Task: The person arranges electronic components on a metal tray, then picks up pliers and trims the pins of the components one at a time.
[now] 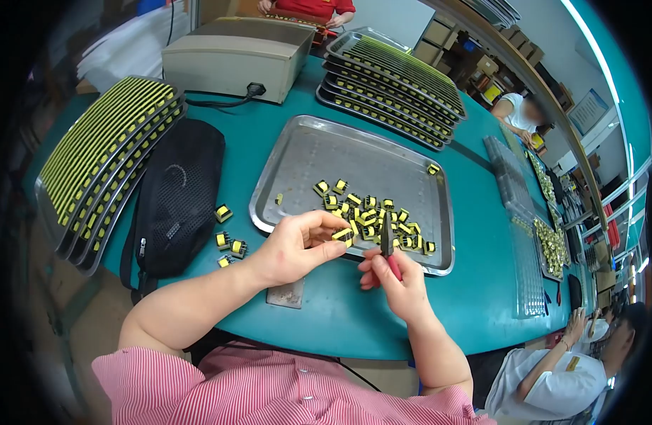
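Note:
Between the fingertips of my left hand (296,245) is a small transformer (345,236) with a yellow-wrapped middle and dark ends. My right hand (402,285) is closed around a tool that looks like pliers (387,239), with red handles and a dark, narrow tip pointing up and away from me. Both hands are over the near edge of a shallow metal tray (290,159). Just beyond them, a loose heap of similar transformers (369,214) lies in the tray. One transformer (433,168) sits apart near the tray's far right corner.
Several loose transformers (223,241) lie left of the tray, beside a black mesh bag (181,191). Stacked loaded trays stand at left (110,156) and back right (393,81). Behind is a beige machine (234,57). A metal plate (286,294) lies near me. Other people work around.

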{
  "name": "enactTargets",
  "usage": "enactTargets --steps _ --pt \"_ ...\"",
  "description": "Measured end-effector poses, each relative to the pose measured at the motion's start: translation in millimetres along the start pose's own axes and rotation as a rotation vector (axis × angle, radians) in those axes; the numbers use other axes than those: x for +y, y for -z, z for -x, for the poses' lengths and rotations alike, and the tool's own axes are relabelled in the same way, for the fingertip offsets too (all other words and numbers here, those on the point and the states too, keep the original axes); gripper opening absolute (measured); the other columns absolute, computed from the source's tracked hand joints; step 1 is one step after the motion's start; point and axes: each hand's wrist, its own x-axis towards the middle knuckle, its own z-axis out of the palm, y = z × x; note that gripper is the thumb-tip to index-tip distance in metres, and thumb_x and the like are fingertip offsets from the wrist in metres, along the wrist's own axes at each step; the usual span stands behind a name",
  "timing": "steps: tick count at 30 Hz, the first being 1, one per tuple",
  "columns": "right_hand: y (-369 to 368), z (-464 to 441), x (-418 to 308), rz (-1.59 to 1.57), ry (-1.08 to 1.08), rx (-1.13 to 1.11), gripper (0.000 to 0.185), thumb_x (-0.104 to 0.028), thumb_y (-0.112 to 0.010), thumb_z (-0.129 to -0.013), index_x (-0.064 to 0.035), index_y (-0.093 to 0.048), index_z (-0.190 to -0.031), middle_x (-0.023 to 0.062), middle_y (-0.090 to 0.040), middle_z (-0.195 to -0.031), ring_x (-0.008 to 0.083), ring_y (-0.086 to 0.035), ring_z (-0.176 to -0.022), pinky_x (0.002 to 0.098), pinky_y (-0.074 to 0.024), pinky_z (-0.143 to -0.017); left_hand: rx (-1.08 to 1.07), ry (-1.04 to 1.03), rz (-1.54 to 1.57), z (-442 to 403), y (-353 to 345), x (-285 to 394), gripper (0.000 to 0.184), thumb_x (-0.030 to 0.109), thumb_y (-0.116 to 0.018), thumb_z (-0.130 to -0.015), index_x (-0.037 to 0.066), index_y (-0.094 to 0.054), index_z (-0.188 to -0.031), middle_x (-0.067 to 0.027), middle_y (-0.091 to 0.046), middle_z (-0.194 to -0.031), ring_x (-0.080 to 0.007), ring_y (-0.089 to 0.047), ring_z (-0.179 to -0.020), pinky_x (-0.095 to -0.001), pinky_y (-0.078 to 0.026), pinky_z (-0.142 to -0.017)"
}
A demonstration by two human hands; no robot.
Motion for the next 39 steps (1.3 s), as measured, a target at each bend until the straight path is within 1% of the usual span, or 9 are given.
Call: enactTargets --steps 7,17,19,23,27,28,32,36,39 --pt "-1 3 -4 -0.544 -0.17 -0.274 0.034 -0.026 -0.047 -0.096 0.0015 -0.051 -0.116 0.0127 -0.062 -0.091 0.02 -0.06 -0.074 0.0312 -0.0505 -0.068 -0.153 -0.111 -0.158 3 -7 -2 0.035 0.011 -0.066 -0.081 0.002 -0.059 -0.114 -0.009 -0.058 -0.108 -0.0166 -0.055 -0.102 -0.0287 -0.046 -0.083" --pt "1 3 0 -0.584 -0.191 -0.288 0.028 -0.025 -0.054 -0.091 -0.0002 -0.053 -0.105 0.0114 -0.061 -0.083 0.0198 -0.06 -0.071 0.0296 -0.0498 -0.064 -0.266 -0.208 -0.311 4 -6 1 0.039 0.01 -0.063 -0.082 0.003 -0.057 -0.12 -0.0115 -0.057 -0.11 -0.0227 -0.055 -0.105 -0.034 -0.042 -0.092" --pt "1 2 0 -0.637 -0.154 -0.302 0.027 -0.02 -0.055 -0.09 -0.0005 -0.053 -0.108 0.0124 -0.062 -0.087 0.0199 -0.06 -0.072 0.03 -0.0505 -0.065 -0.243 -0.257 -0.373 5 -6 2 0.044 0.012 -0.065 -0.081 0.003 -0.055 -0.122 -0.0118 -0.057 -0.111 -0.0222 -0.055 -0.104 -0.0324 -0.044 -0.088" --pt "3 2 0 -0.667 -0.11 -0.204 0.03 -0.015 -0.056 -0.089 -0.0008 -0.051 -0.115 0.014 -0.061 -0.098 0.0188 -0.059 -0.077 0.0313 -0.0498 -0.066 -0.177 -0.157 -0.6 7 7 25 0.051 0.017 -0.073 -0.073 0.001 -0.051 -0.117 -0.0102 -0.061 -0.098 -0.0202 -0.06 -0.087 -0.0307 -0.049 -0.072" --pt "5 -1 -1 -0.636 -0.102 -0.172 0.032 -0.015 -0.056 -0.089 0.0002 -0.051 -0.116 0.0124 -0.06 -0.097 0.017 -0.058 -0.077 0.0312 -0.0489 -0.066 -0.389 -0.236 -1.127 27 7 55 0.047 0.013 -0.072 -0.068 0.0 -0.052 -0.108 -0.0145 -0.06 -0.092 -0.03 -0.061 -0.085 -0.0381 -0.049 -0.071" --pt "5 -1 -2 -0.629 -0.103 -0.171 0.032 -0.015 -0.057 -0.088 0.0004 -0.051 -0.116 0.0121 -0.06 -0.096 0.0168 -0.058 -0.077 0.0311 -0.0488 -0.066 -0.47 -0.093 -1.274 33 -2 61 0.047 0.012 -0.07 -0.068 0.0 -0.051 -0.109 -0.0174 -0.059 -0.091 -0.0335 -0.06 -0.084 -0.0412 -0.048 -0.072" --pt "3 2 -6 -0.615 -0.105 -0.163 0.032 -0.015 -0.058 -0.088 0.0005 -0.051 -0.116 0.0119 -0.06 -0.096 0.0167 -0.058 -0.077 0.0311 -0.0486 -0.066 -0.694 -0.096 -1.649 58 -14 44 0.044 0.008 -0.057 -0.069 -0.014 -0.049 -0.106 -0.0211 -0.058 -0.09 -0.0339 -0.06 -0.085 -0.0373 -0.05 -0.074" --pt "4 2 -5 -0.625 -0.105 -0.154 0.032 -0.014 -0.059 -0.087 0.0 -0.051 -0.115 0.0121 -0.06 -0.097 0.0168 -0.058 -0.077 0.0311 -0.0486 -0.066 -0.6 -0.298 -1.825 71 -20 32 0.048 0.01 -0.057 -0.069 -0.015 -0.049 -0.109 -0.03 -0.056 -0.098 -0.0383 -0.059 -0.092 -0.0417 -0.049 -0.082" --pt "5 2 -5 -0.626 -0.098 -0.153 0.032 -0.014 -0.059 -0.087 -0.0003 -0.051 -0.115 0.0125 -0.06 -0.097 0.0169 -0.058 -0.078 0.0314 -0.0487 -0.066 -0.516 -0.444 -1.882 74 -18 25 0.047 0.01 -0.057 -0.069 -0.015 -0.05 -0.108 -0.0291 -0.056 -0.099 -0.0344 -0.059 -0.087 -0.038 -0.05 -0.078"
